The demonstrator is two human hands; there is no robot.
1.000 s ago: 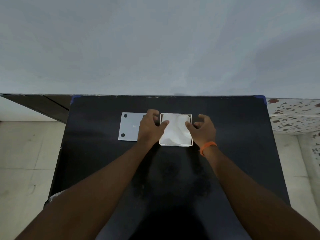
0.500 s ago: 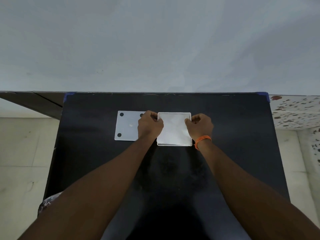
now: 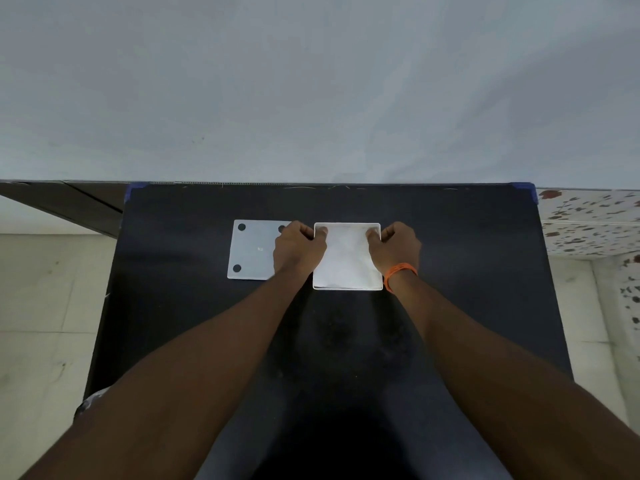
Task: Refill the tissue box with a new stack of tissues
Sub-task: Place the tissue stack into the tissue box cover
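Nearest the camera, two bare forearms reach forward from the bottom corners of the view and converge toward the middle of a black worktop (image 3: pixel 450 244). Farther out, an orange band (image 3: pixel 400 274) circles the right wrist. Beyond the wrists, a white square tissue box (image 3: pixel 347 288) sits open-topped on the worktop, roughly at its centre and a little toward the far edge. White tissues (image 3: pixel 346 258) fill the inside of the box, their surface slightly creased. At the left wall of the box, the left hand (image 3: pixel 298 249) is curled, with its thumb hooked over the far-left corner of the rim and pressing down on the tissues while the other fingers fold against the outside. At the right wall, the right hand (image 3: pixel 394 247) mirrors it, curled at the far-right corner with its thumb over the rim on the tissues and its fingers bent outside the box. Both hands therefore grip the box at its far corners. Just to the left of the box, partly hidden under the left hand, a flat pale grey panel (image 3: pixel 254 251) with small black round pads near its corners lies on the worktop. Past the worktop's far edge, blue tape marks both far corners, and a plain pale wall (image 3: pixel 318 84) rises behind. Light floor tiles show on either side.
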